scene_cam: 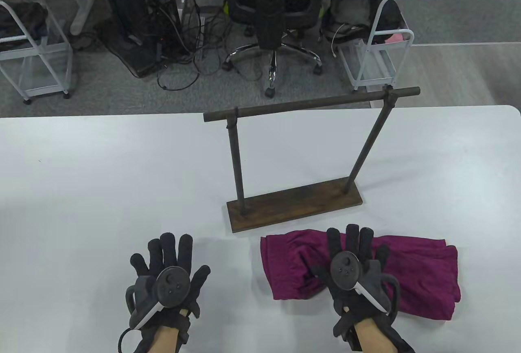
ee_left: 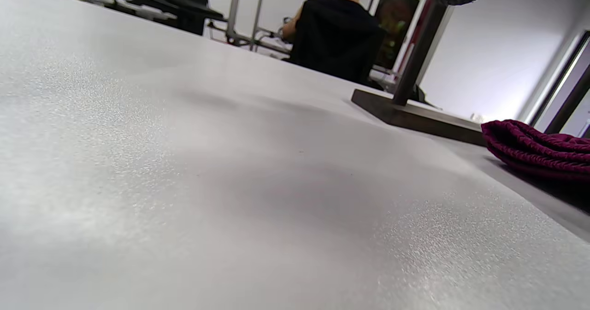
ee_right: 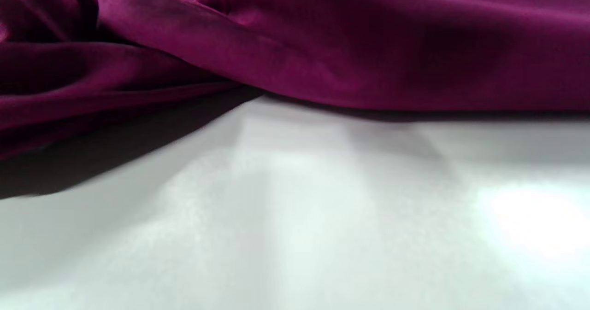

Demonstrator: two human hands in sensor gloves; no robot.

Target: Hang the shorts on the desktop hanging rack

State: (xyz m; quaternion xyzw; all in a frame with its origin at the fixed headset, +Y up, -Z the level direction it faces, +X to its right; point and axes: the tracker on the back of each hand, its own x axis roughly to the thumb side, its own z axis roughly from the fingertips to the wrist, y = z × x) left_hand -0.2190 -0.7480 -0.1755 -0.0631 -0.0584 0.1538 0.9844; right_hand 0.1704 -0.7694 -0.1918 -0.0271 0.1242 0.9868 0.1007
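Observation:
The magenta shorts (scene_cam: pixel 415 265) lie crumpled on the white table, in front of the dark wooden hanging rack (scene_cam: pixel 293 204). The rack has a flat base, two posts and a top bar (scene_cam: pixel 311 104). My right hand (scene_cam: pixel 354 253) lies flat on top of the shorts with its fingers spread. My left hand (scene_cam: pixel 169 257) rests flat on the bare table to the left of the shorts, fingers spread, holding nothing. The left wrist view shows the rack's base (ee_left: pixel 415 116) and an edge of the shorts (ee_left: pixel 539 151). The right wrist view is filled by the shorts' fabric (ee_right: pixel 322 47).
The white table (scene_cam: pixel 101 186) spreads wide to the left and behind the rack. Beyond its far edge stand an office chair (scene_cam: pixel 276 7), white wire carts (scene_cam: pixel 378 55) and cables on the floor. A seated person (ee_left: pixel 339 38) shows in the left wrist view.

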